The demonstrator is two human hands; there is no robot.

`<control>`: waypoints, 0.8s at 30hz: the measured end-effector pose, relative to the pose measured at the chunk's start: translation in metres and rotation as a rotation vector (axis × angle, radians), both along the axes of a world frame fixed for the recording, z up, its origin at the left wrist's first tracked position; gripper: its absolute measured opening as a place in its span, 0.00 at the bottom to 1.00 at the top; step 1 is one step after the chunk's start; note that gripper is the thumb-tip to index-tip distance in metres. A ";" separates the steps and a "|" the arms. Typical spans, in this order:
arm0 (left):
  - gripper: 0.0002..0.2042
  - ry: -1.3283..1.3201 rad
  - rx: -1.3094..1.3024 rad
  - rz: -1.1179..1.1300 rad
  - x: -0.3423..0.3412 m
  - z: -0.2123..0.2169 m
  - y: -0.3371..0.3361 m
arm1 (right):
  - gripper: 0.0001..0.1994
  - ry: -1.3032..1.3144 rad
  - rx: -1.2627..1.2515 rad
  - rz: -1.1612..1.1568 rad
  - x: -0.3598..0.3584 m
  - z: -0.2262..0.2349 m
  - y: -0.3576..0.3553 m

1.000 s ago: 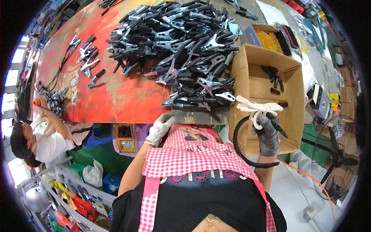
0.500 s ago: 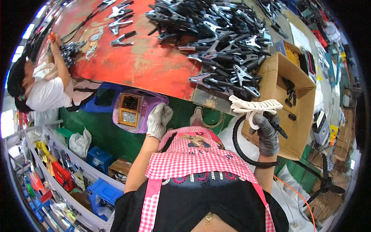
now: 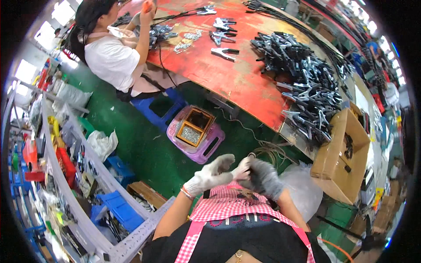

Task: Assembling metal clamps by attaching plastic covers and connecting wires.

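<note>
In front of my apron, my gloved hands come together. My right hand [image 3: 266, 179], in a grey glove and smeared by motion, is closed around a white bundle [image 3: 242, 171], which looks like folded cord; its exact kind is blurred. Close beside it, my left hand [image 3: 212, 175] in a white glove has its thumb and fingers apart. Its fingertips reach the edge of the white bundle, and I cannot tell whether they touch. A heap of black and silver spring clamps [image 3: 302, 74] lies on the red worktable [image 3: 245, 87] ahead.
A cardboard box [image 3: 333, 166] with black pieces stands at the right. Ahead is a purple stool [image 3: 212, 147] bearing a wooden tray [image 3: 199, 116] of small metal parts. At far left a co-worker [image 3: 112, 57] sits at the table. A grey shelf rail [image 3: 140, 232] runs along my left.
My view has swung left. My right hand has come inward from beside the box with the white bundle, meeting my left hand. The black cable and black clip seen with it no longer show.
</note>
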State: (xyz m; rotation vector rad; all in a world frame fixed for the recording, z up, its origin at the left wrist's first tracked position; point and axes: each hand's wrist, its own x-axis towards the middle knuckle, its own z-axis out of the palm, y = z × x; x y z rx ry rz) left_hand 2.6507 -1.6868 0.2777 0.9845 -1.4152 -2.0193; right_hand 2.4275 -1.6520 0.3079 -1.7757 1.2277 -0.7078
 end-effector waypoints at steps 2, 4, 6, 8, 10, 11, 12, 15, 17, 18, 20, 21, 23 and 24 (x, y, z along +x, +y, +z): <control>0.23 0.224 0.188 -0.092 0.012 0.035 -0.003 | 0.21 -0.020 0.064 0.127 0.033 0.055 -0.011; 0.25 0.020 0.081 -0.221 0.008 0.058 -0.003 | 0.21 -0.266 0.161 0.129 0.038 0.053 -0.007; 0.24 0.149 0.047 -0.355 0.012 0.055 -0.003 | 0.20 -0.280 0.128 0.189 0.035 0.048 -0.005; 0.27 0.152 0.338 -0.306 0.013 0.047 0.006 | 0.19 -0.212 0.248 0.196 0.031 0.051 0.001; 0.23 0.252 0.354 -0.265 0.010 0.027 0.027 | 0.18 -0.189 0.293 0.189 0.035 0.069 0.003; 0.21 0.354 0.206 -0.328 0.005 0.024 0.029 | 0.17 -0.260 0.459 0.147 0.031 0.067 0.011; 0.22 0.274 0.303 -0.375 -0.003 0.045 0.028 | 0.17 -0.319 0.428 0.114 0.025 0.063 0.018; 0.28 0.243 -0.015 -0.433 -0.023 0.047 0.029 | 0.20 -0.471 0.316 0.041 0.009 0.049 0.033; 0.29 0.258 0.153 -0.473 -0.034 0.019 0.034 | 0.24 -0.547 0.364 -0.201 -0.001 0.033 0.048; 0.29 0.137 0.177 -0.475 -0.031 0.042 0.034 | 0.29 -0.492 0.391 -0.202 -0.014 0.010 0.048; 0.26 0.099 0.112 -0.300 -0.031 0.041 0.044 | 0.31 -0.581 0.472 -0.171 -0.021 -0.012 0.044; 0.25 0.076 0.089 -0.169 -0.026 0.050 0.054 | 0.31 -0.582 0.446 -0.159 -0.013 -0.007 0.044; 0.28 0.066 -0.037 -0.035 -0.039 -0.023 0.069 | 0.29 -0.542 0.512 -0.030 -0.009 -0.031 0.031; 0.29 0.025 0.094 0.017 -0.029 -0.004 0.069 | 0.29 -0.538 0.574 0.029 -0.007 -0.040 0.022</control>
